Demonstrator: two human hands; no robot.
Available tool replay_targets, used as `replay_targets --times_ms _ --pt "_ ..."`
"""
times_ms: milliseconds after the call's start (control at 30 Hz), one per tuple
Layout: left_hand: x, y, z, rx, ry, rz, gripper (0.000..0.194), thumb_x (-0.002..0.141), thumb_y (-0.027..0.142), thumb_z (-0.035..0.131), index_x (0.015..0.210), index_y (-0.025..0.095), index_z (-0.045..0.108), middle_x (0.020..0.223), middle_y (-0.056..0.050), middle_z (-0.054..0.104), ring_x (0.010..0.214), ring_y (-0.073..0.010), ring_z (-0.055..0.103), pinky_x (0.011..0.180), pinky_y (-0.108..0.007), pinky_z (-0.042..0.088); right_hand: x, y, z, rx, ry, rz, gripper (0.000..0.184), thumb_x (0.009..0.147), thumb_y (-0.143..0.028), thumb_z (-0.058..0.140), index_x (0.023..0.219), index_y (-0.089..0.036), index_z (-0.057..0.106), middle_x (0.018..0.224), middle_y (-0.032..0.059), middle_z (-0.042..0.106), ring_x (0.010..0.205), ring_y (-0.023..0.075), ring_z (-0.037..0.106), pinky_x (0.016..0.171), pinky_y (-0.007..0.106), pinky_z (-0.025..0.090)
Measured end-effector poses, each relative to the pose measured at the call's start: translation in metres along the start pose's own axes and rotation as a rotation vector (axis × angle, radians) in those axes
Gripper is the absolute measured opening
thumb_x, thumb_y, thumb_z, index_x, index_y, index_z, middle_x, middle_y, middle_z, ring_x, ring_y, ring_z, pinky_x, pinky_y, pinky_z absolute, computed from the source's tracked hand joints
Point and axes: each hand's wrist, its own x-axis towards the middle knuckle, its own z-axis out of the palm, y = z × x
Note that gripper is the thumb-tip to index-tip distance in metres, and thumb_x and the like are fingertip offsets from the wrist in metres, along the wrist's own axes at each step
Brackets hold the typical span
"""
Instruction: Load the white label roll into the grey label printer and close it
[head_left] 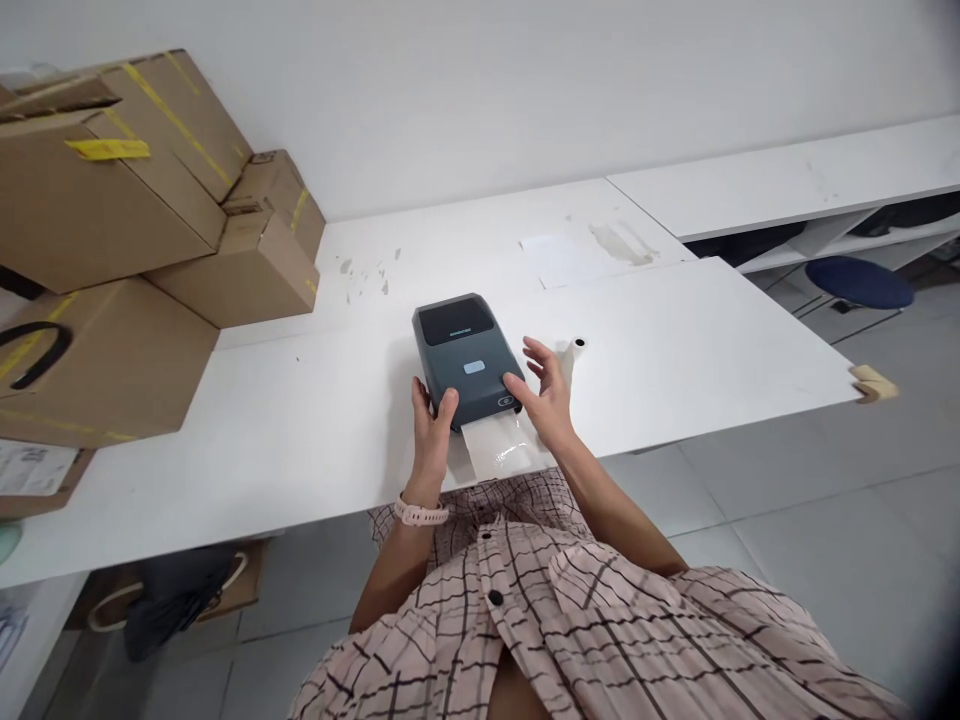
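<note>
A dark grey label printer with a black window and a light button lies on the white table in front of me. A whitish strip of label paper comes out of its front end, towards the table's near edge. My left hand grips the printer's near left corner, with the thumb at the front and fingers along the side. At the near right corner, my right hand rests its thumb on the casing, its fingers spread and raised. Just beyond those fingers lies a slim white roll with a dark core.
Cardboard boxes with yellow tape are stacked on the left of the table. A paper sheet lies towards the back. At the right are a wooden corner piece and a blue stool. A dark bag sits below left.
</note>
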Motion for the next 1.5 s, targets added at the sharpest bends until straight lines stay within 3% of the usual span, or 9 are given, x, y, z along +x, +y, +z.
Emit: replay_targets --times_ms 100,200,467,700,1033,1167,1300,1400,1500 --pt "0.003 0.003 0.002 -0.025 -0.076 0.014 0.084 0.092 0.06 0.055 0.161 0.028 0.019 0.166 -0.009 0.031 0.147 -0.0276 0.041 0.113 -0.036 0.047 0.004 0.018 0.004 0.136 -0.217 0.169 0.074 0.101 -0.049 0.044 0.162 -0.025 0.011 0.157 0.0176 0.044 0.143 0.031 0.047 0.104 0.051 0.052" --pt "0.0 0.001 0.001 -0.066 -0.096 0.032 0.075 0.092 0.056 0.059 0.156 0.027 0.032 0.159 -0.01 0.043 0.142 -0.0284 0.048 0.109 -0.038 0.05 0.002 0.024 0.006 0.338 -0.348 0.296 0.073 0.101 -0.052 0.04 0.162 -0.021 0.014 0.155 0.0166 0.048 0.139 0.0286 0.052 0.106 0.047 0.053" --pt "0.006 -0.019 0.005 -0.109 0.048 0.113 0.069 0.084 0.056 0.068 0.141 0.021 0.053 0.141 -0.015 0.06 0.126 -0.0332 0.06 0.1 -0.043 0.053 -0.013 0.017 0.019 0.751 -0.195 0.448 0.075 0.089 -0.06 0.061 0.154 -0.032 0.036 0.159 0.0013 0.043 0.145 0.0305 0.043 0.121 0.051 0.035" --pt "0.013 -0.025 0.004 -0.089 0.054 0.148 0.059 0.086 0.052 0.066 0.134 0.019 0.06 0.134 -0.014 0.065 0.123 -0.0323 0.062 0.099 -0.044 0.053 -0.021 0.011 0.028 0.737 -0.072 0.47 0.076 0.087 -0.059 0.063 0.152 -0.03 0.038 0.157 0.0046 0.045 0.145 0.0305 0.041 0.122 0.053 0.033" --pt "0.017 -0.022 0.007 -0.089 0.084 0.18 0.055 0.083 0.051 0.068 0.125 0.015 0.065 0.128 -0.014 0.069 0.119 -0.0321 0.063 0.101 -0.045 0.051 -0.023 0.028 0.035 0.552 -0.098 0.295 0.075 0.093 -0.062 0.049 0.156 -0.028 0.029 0.153 0.0099 0.047 0.141 0.0292 0.045 0.112 0.052 0.045" --pt "-0.008 -0.024 0.015 -0.024 0.16 0.142 0.06 0.086 0.055 0.065 0.132 0.018 0.059 0.137 -0.015 0.063 0.126 -0.0294 0.059 0.103 -0.04 0.048 -0.017 0.019 0.025 0.394 -0.08 0.236 0.069 0.096 -0.056 0.046 0.156 -0.027 0.027 0.155 0.0127 0.044 0.141 0.03 0.044 0.11 0.055 0.045" --pt "-0.053 -0.047 0.023 0.071 0.359 0.026 0.067 0.078 0.055 0.074 0.13 0.016 0.056 0.128 -0.016 0.065 0.116 -0.0267 0.062 0.095 -0.038 0.05 -0.009 -0.006 0.006 0.093 0.033 -0.127 0.05 0.097 -0.036 0.049 0.146 -0.028 0.041 0.151 0.0099 0.049 0.146 0.0288 0.037 0.117 0.056 0.034" --pt "-0.072 -0.058 0.019 0.047 0.24 0.017 0.049 0.079 0.055 0.072 0.106 0.015 0.064 0.104 -0.011 0.07 0.094 -0.0215 0.065 0.087 -0.036 0.051 -0.007 -0.022 0.002 -0.08 -0.011 -0.432 0.038 0.097 -0.024 0.048 0.135 -0.028 0.052 0.126 0.0063 0.07 0.139 0.026 0.046 0.117 0.052 0.031" --pt "-0.072 -0.054 0.01 0.039 0.097 0.052 0.037 0.081 0.052 0.071 0.091 0.016 0.066 0.087 -0.004 0.067 0.081 -0.0164 0.06 0.079 -0.03 0.047 -0.01 -0.031 0.007 -0.201 -0.024 -0.552 0.04 0.097 -0.023 0.052 0.137 -0.026 0.049 0.117 0.005 0.074 0.135 0.0264 0.051 0.117 0.051 0.03"
